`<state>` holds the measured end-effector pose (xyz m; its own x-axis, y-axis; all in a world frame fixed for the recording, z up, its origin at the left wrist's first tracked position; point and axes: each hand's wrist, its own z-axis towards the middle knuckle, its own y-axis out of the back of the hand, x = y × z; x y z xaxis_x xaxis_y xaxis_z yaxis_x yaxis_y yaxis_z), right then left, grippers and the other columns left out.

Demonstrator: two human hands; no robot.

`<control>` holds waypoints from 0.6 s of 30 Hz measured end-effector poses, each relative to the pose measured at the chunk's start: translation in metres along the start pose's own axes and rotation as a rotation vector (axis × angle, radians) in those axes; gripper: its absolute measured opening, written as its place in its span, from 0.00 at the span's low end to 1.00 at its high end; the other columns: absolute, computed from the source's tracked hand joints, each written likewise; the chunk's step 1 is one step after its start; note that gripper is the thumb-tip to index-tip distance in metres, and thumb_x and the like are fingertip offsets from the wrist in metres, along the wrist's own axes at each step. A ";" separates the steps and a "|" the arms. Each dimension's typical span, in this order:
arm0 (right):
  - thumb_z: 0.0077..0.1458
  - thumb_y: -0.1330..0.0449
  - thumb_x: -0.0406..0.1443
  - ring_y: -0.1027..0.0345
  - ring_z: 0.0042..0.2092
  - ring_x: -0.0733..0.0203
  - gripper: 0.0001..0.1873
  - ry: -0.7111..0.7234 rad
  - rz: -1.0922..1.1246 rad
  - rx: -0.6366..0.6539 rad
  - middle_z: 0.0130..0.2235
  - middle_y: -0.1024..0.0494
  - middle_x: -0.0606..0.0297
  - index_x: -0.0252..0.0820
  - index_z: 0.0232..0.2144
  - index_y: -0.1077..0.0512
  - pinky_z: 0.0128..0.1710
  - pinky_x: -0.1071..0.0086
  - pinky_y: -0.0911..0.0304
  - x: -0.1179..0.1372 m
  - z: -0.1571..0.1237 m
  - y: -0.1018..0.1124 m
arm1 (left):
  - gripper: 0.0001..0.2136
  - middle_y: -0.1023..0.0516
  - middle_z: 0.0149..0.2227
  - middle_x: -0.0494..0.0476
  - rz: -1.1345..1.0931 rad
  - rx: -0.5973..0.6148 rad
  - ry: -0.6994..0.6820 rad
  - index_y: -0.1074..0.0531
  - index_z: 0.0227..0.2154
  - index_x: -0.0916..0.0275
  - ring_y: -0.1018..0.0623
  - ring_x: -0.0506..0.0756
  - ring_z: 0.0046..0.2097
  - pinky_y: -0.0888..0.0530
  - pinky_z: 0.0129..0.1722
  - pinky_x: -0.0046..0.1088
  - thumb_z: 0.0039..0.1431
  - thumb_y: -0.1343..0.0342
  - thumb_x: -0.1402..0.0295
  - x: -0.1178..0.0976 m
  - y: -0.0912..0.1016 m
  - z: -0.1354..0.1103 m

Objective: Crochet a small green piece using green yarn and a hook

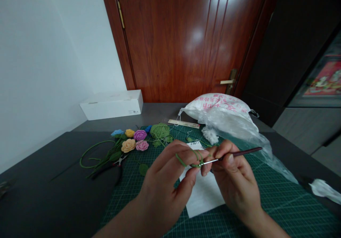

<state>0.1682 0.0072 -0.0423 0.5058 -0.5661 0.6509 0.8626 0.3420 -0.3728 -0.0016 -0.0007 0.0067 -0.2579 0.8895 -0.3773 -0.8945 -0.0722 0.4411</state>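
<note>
Between thumb and fingers, my left hand (170, 177) pinches a small piece of green crochet (196, 165), with green yarn (181, 160) looped over the index finger. My right hand (237, 181) is closed around a crochet hook (245, 151) with a dark handle and a silver shaft. The hook's tip meets the green stitches at my left fingertips; the fingers partly hide the tip. Below both hands lies a sheet of white paper (204, 199) on a green cutting mat (138, 206). Farther back sits a ball of green yarn (160, 130).
Crocheted flowers (129, 145) with green stems lie left of the yarn ball, beside dark-handled pliers (118, 165). A white box (113, 104) stands at the back left. A ruler (183, 124), a stuffed white bag (221, 106) and white fluff (210, 135) occupy the back right.
</note>
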 end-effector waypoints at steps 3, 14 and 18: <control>0.70 0.44 0.38 0.25 0.35 0.58 0.06 0.046 -0.059 -0.009 0.34 0.22 0.64 0.44 0.39 0.28 0.40 0.61 0.29 0.003 -0.001 0.001 | 0.16 0.20 0.41 0.56 0.055 -0.016 -0.011 0.25 0.45 0.67 0.22 0.49 0.46 0.27 0.51 0.21 0.58 0.43 0.88 0.000 -0.001 -0.002; 0.71 0.47 0.35 0.27 0.40 0.56 0.06 0.192 -0.390 0.186 0.37 0.22 0.61 0.44 0.45 0.30 0.42 0.57 0.33 0.020 -0.001 0.013 | 0.14 0.19 0.41 0.59 0.135 -0.012 -0.058 0.24 0.45 0.69 0.22 0.52 0.46 0.25 0.51 0.24 0.59 0.42 0.86 0.003 -0.003 -0.002; 0.68 0.46 0.31 0.27 0.42 0.52 0.08 0.290 -0.575 0.285 0.39 0.22 0.58 0.43 0.47 0.32 0.43 0.53 0.31 0.024 0.000 0.017 | 0.15 0.20 0.41 0.58 0.146 0.000 -0.069 0.23 0.46 0.67 0.22 0.52 0.47 0.25 0.53 0.26 0.60 0.42 0.87 0.005 -0.004 -0.004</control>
<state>0.1948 -0.0007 -0.0324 -0.0124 -0.8798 0.4751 0.9775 0.0894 0.1910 -0.0009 0.0028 0.0000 -0.3595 0.8984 -0.2522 -0.8494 -0.2032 0.4871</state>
